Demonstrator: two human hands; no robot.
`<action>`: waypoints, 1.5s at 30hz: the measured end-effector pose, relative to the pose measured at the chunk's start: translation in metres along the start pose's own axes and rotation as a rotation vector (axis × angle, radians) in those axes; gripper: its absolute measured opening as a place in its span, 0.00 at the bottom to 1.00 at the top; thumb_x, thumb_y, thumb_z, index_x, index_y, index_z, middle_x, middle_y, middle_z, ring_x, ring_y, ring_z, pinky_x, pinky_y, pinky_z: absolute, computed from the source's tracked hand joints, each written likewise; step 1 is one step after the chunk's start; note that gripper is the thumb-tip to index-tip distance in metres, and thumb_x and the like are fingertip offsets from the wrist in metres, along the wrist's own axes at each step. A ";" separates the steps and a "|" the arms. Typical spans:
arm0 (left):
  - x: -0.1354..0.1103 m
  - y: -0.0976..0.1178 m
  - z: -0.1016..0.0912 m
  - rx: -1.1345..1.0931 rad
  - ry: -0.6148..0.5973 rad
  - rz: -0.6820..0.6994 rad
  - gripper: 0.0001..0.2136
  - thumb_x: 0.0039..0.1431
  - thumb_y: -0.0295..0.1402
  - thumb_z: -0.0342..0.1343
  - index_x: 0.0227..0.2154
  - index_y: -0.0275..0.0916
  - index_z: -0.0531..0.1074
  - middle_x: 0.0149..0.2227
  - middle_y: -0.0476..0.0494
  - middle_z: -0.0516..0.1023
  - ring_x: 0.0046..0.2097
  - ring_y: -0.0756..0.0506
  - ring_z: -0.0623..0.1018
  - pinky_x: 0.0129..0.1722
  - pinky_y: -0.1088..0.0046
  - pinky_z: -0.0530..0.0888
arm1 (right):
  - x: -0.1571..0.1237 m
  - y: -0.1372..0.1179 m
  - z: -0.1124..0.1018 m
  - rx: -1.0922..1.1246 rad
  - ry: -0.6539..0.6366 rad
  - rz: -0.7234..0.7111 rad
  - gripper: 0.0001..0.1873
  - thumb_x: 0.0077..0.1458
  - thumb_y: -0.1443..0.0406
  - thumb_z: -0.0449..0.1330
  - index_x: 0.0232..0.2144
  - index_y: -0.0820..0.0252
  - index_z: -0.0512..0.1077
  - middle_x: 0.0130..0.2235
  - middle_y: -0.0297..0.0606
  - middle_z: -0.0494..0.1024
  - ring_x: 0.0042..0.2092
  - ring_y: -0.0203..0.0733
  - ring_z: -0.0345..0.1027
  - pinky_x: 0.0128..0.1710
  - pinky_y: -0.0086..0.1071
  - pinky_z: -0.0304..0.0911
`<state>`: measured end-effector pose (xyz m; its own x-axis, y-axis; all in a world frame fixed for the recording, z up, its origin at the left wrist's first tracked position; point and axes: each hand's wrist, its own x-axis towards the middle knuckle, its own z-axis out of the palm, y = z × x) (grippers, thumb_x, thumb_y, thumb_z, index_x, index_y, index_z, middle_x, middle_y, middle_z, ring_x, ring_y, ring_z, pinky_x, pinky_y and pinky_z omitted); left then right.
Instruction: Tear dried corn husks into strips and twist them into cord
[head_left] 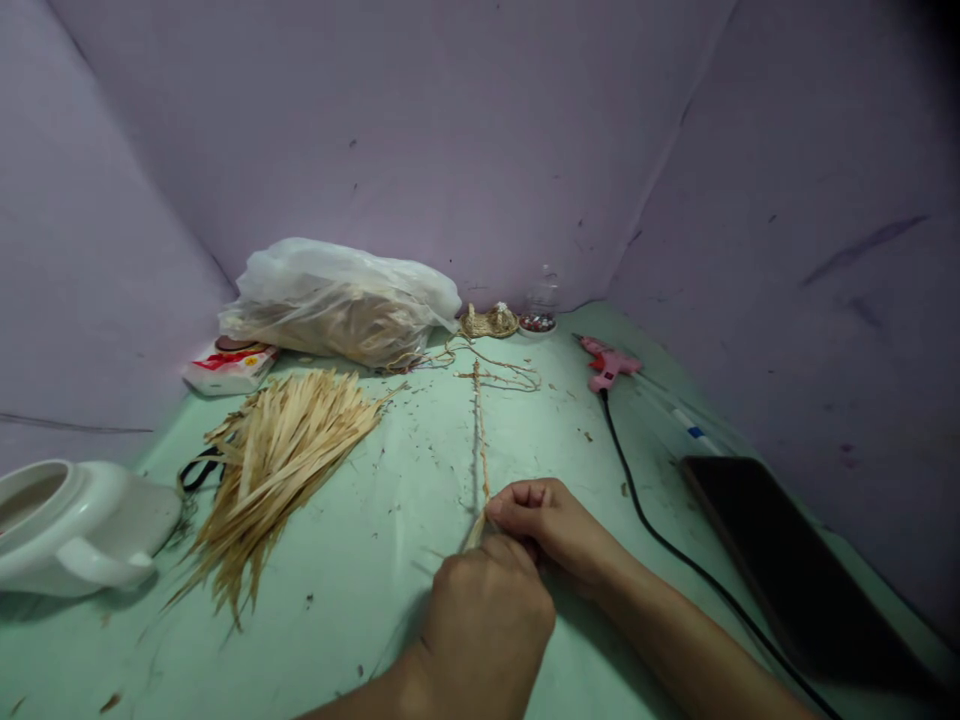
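A thin twisted cord of dried plant fibre runs from the middle of the green table towards me, ending at my hands. My right hand pinches its near end between thumb and fingertips. Close against it, my left hand is closed with its knuckles up, and pale loose strands poke out beside its fingers. What the left fingertips grip is mostly hidden behind that hand. To the left lies a bundle of dried straw-coloured fibre strips, with a black loop by its side.
A filled plastic bag rests by the back wall, near a woven piece and a small container. Rightward are a pink glue gun, its black cord and a dark flat slab. A white pot sits left.
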<state>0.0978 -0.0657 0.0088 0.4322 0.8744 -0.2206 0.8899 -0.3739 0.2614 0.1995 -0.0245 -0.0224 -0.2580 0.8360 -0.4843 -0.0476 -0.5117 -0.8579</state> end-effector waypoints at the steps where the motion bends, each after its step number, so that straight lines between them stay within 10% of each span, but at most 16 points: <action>1: 0.000 0.000 0.003 -0.031 0.016 -0.004 0.16 0.47 0.17 0.42 0.33 0.24 0.75 0.27 0.25 0.74 0.28 0.35 0.75 0.20 0.69 0.64 | 0.000 0.000 0.000 -0.009 -0.007 -0.009 0.12 0.37 0.62 0.63 0.17 0.65 0.66 0.12 0.27 0.61 0.14 0.24 0.49 0.14 0.23 0.43; 7: -0.009 -0.015 -0.025 -0.120 -0.016 0.009 0.08 0.46 0.28 0.52 0.22 0.32 0.75 0.20 0.34 0.71 0.24 0.39 0.72 0.23 0.67 0.61 | -0.001 -0.004 -0.004 -0.088 -0.020 -0.011 0.09 0.38 0.63 0.61 0.18 0.64 0.67 0.12 0.25 0.59 0.12 0.24 0.46 0.11 0.23 0.41; 11: 0.002 -0.039 -0.055 -0.391 0.207 -0.225 0.11 0.50 0.36 0.49 0.22 0.35 0.73 0.21 0.40 0.72 0.24 0.45 0.71 0.25 0.70 0.62 | -0.002 -0.005 -0.007 -0.102 -0.029 -0.035 0.07 0.39 0.64 0.60 0.21 0.65 0.68 0.12 0.24 0.58 0.12 0.24 0.45 0.10 0.22 0.40; 15: 0.027 -0.054 -0.045 -1.015 -0.158 -0.454 0.15 0.47 0.28 0.49 0.39 0.33 0.69 0.22 0.47 0.73 0.15 0.52 0.67 0.15 0.77 0.60 | -0.002 -0.004 -0.008 -0.089 -0.058 -0.056 0.09 0.40 0.63 0.61 0.21 0.66 0.69 0.13 0.25 0.58 0.13 0.24 0.46 0.10 0.21 0.41; 21: 0.045 -0.067 -0.020 -1.510 -0.522 -0.427 0.07 0.50 0.25 0.46 0.26 0.27 0.69 0.21 0.41 0.74 0.15 0.53 0.69 0.12 0.81 0.64 | -0.001 -0.005 -0.008 -0.083 -0.113 -0.067 0.12 0.41 0.61 0.62 0.23 0.67 0.71 0.19 0.33 0.70 0.13 0.23 0.48 0.10 0.21 0.42; 45: 0.050 -0.078 -0.009 -1.580 -0.521 -0.305 0.13 0.40 0.35 0.63 0.21 0.31 0.66 0.18 0.48 0.71 0.16 0.54 0.69 0.13 0.81 0.65 | -0.002 -0.007 -0.012 -0.047 -0.085 -0.042 0.15 0.38 0.58 0.64 0.20 0.66 0.69 0.15 0.28 0.64 0.13 0.24 0.47 0.11 0.22 0.41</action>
<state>0.0483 0.0097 -0.0142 0.5704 0.5433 -0.6160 0.0776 0.7110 0.6989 0.2124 -0.0202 -0.0172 -0.3382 0.8357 -0.4327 -0.0150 -0.4645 -0.8855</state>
